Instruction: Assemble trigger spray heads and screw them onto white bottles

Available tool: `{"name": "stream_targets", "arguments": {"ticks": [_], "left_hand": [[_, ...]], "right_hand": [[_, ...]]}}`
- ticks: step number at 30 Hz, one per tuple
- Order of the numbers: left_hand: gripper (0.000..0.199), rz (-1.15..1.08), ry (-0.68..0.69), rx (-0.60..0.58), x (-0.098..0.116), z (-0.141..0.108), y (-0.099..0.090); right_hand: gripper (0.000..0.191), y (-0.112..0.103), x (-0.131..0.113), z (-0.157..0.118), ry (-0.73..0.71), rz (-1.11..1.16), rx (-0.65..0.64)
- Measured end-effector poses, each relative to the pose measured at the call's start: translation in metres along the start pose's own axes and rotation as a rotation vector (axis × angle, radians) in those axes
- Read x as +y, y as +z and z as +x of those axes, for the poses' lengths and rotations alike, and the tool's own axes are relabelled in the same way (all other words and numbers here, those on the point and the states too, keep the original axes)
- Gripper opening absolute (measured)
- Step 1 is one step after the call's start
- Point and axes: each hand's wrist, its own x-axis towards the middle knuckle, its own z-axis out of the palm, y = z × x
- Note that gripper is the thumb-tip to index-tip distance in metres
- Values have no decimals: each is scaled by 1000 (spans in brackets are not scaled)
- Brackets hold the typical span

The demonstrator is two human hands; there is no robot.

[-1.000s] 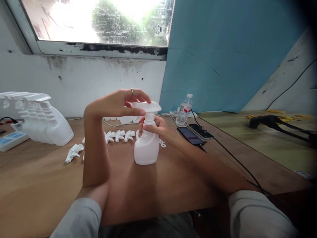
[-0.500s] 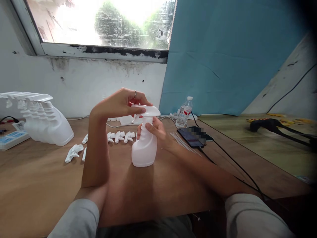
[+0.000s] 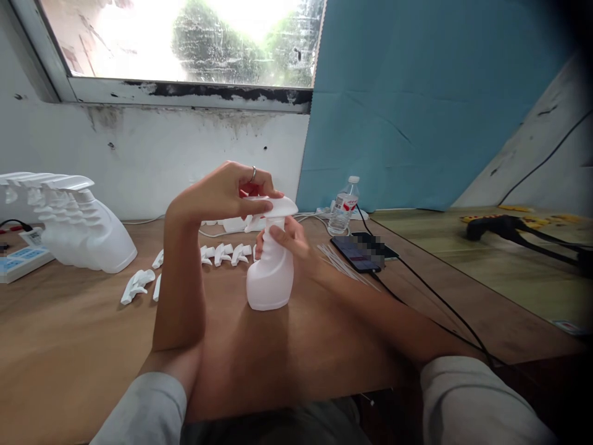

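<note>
A white spray bottle (image 3: 270,285) stands upright on the brown table in front of me. On its neck sits a white trigger spray head (image 3: 283,207). My left hand (image 3: 241,188), with a ring on one finger, grips the spray head from the left and above, thumb on its near side. My right hand (image 3: 294,238) is wrapped round the bottle's neck from the right, thumb in front. Its other fingers are partly hidden behind the bottle. Several loose white trigger heads (image 3: 223,254) lie in a row behind my left forearm, which covers some of them.
A row of white spray bottles (image 3: 109,238) stands at the left beside a white and blue device (image 3: 25,262). To the right are a clear water bottle (image 3: 343,207), thin white tubes (image 3: 345,266), a phone (image 3: 356,253) and black cables (image 3: 447,315). A wall with a window rises behind.
Both hands keep the same grip on the spray head and bottle. The view has shifted very slightly; nothing else visibly moves.
</note>
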Motion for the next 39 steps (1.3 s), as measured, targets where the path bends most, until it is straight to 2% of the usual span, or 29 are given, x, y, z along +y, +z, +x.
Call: {"name": "stream_targets", "arguments": {"ticks": [6,10,15,21,31,39], "left_hand": [[15,-2,-1,-28,-3,-1,-2],[15,9,-12,-28,-3,-1,-2],[14,16,-30,-26,-1,-1,-1],[13,12,-36,-27,2,-2,-1],[15,10,-18,-26,1,-1,-1],[14,-16,-18,-34,2,-2,0]], "right_hand": [[29,-1,-2,0,16,-39,0],[29,-2,0,0,-4,40,-41],[29,0,2,1,-42,-69,-2],[28,-6,4,-1,-8,55,-47],[26,-2,5,-1,-114,-57,-31],[35,5,-1,-2,-83,-105,25]]}}
